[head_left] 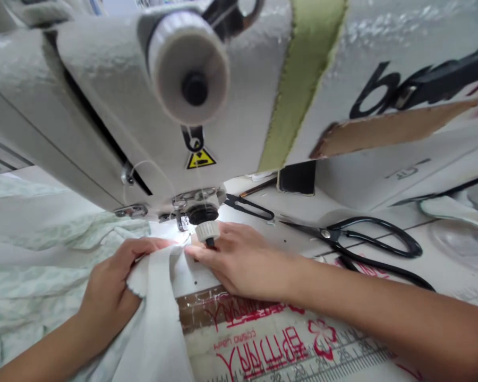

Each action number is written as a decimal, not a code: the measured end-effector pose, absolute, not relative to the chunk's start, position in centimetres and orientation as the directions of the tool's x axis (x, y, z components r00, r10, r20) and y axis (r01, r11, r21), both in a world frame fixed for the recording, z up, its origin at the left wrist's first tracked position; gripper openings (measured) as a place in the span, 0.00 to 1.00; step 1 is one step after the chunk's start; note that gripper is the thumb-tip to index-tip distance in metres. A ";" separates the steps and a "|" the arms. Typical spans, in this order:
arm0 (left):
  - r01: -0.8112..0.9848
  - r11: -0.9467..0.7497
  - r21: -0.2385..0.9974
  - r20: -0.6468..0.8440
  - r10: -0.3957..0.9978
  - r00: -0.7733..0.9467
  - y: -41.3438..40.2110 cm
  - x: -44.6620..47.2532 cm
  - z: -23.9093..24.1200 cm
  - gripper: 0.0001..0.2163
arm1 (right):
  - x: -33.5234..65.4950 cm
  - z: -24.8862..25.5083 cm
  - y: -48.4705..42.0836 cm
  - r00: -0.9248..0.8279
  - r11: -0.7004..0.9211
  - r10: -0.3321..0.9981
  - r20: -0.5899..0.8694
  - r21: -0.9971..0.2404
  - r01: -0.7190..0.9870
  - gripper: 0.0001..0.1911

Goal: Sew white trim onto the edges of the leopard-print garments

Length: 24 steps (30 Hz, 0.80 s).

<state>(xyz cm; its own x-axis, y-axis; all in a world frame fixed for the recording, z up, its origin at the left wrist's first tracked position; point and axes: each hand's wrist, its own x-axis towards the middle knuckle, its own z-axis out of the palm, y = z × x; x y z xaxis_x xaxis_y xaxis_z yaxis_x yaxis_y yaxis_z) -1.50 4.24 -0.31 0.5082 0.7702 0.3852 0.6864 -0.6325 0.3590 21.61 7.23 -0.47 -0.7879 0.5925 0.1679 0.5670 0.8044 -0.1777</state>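
A white sewing machine (pixel 115 90) fills the top of the head view, its needle area (pixel 191 223) lit from below. White fabric (pixel 155 318) runs from the bottom edge up under the presser foot. My left hand (pixel 111 286) rests on the fabric's left side, its fingers curled over a fold and reaching toward the needle. My right hand (pixel 239 260) lies flat on the fabric just right of the needle, fingers together and pressing down. The fingertips of both hands nearly meet below the needle.
Large black scissors (pixel 358 239) lie on the table to the right, and small black thread snips (pixel 249 206) sit behind my right hand. A printed ruler strip with red characters (pixel 279 350) covers the table front. Pale green patterned cloth (pixel 32 249) piles at the left.
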 end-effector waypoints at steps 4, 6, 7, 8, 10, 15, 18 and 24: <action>0.703 -0.634 0.322 0.432 0.759 0.487 4.4 -1.2 0.2 0.07 | 20.6 -1.2 7.8 -0.787 0.814 0.581 0.209 -0.163 0.557 0.16; 0.654 -0.706 0.272 0.449 0.694 0.562 4.5 -1.0 0.2 0.10 | 20.7 -1.3 7.8 -0.825 0.853 0.521 0.217 -0.156 0.498 0.16; 0.610 -0.751 0.252 0.435 0.651 0.622 4.5 -1.0 0.1 0.12 | 20.9 -1.2 7.7 -0.845 0.870 0.492 0.209 -0.151 0.469 0.15; 0.559 -0.795 0.237 0.407 0.603 0.686 4.5 -1.0 0.0 0.14 | 21.2 -1.0 7.6 -0.861 0.882 0.469 0.196 -0.147 0.447 0.14; 0.461 -0.863 0.207 0.334 0.505 0.796 4.4 -1.0 -0.3 0.18 | 22.0 -0.4 7.3 -0.889 0.901 0.429 0.159 -0.153 0.407 0.11; 0.351 -0.933 0.075 0.317 0.356 0.879 3.9 -1.0 -0.3 0.17 | 23.2 0.6 7.2 -0.867 0.861 0.483 0.123 -0.246 0.444 0.11; 0.366 -0.927 0.080 0.361 0.369 0.856 3.7 -0.9 -0.5 0.14 | 23.2 0.5 7.1 -0.820 0.837 0.541 0.186 -0.214 0.504 0.12; 0.378 -0.861 0.341 0.440 0.501 0.745 4.0 -1.6 -1.2 0.12 | 22.7 0.1 6.8 -0.836 0.853 0.521 0.175 -0.136 0.503 0.11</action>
